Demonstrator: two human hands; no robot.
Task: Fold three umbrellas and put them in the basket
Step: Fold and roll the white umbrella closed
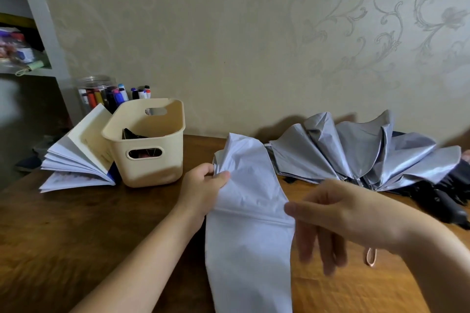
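A pale silver-white umbrella (250, 236) lies lengthwise down the middle of the wooden table, its canopy flattened. My left hand (201, 190) pinches the fabric at its left edge near the far end. My right hand (338, 218) touches the canopy's right edge, fingers spread and blurred. A second umbrella (361, 152), silver inside and black outside, lies loosely fanned at the back right, its black handle (447, 211) pointing right. A cream plastic basket (150, 145) stands at the back left with a dark folded umbrella (132, 134) inside it.
An open book (78, 157) leans against the basket's left side. A clear jar of markers (101, 94) stands behind it by the wall. A pinkish strap loop (371, 258) lies on the wooden table (76, 223) under my right wrist. Shelves are at far left.
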